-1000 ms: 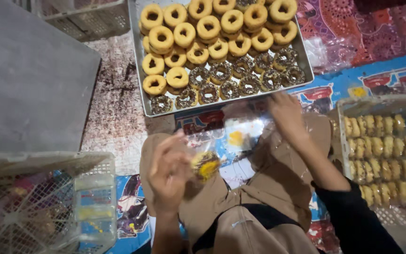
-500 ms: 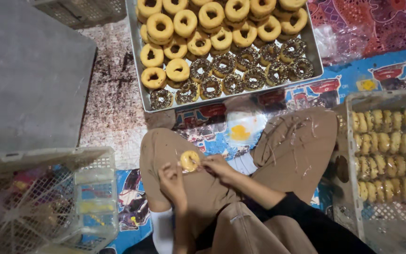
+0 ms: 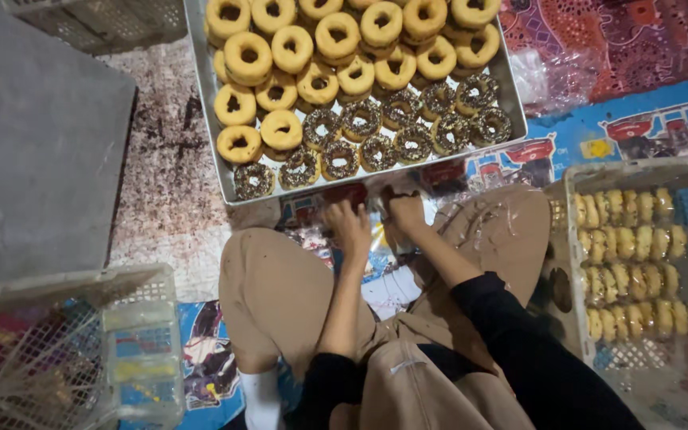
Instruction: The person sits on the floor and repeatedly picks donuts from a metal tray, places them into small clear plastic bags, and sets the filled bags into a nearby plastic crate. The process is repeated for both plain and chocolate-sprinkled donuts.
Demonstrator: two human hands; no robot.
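Note:
I sit cross-legged in tan trousers, and both hands reach forward between my knees to just below the front rim of a metal tray. My left hand and my right hand are close together with fingers curled, apparently gripping a clear plastic bag between them. What the bag holds is hidden. The tray carries several plain golden doughnuts at the back and several chocolate-sprinkled doughnuts along the front rows.
A pale plastic crate on my right holds rows of wrapped doughnuts. Another mesh crate stands at the lower left, below a grey slab. Loose clear plastic lies on the colourful mat.
Half a second ago both hands held a doughnut over my lap. They have since moved forward to the tray's front edge, and that doughnut is out of sight.

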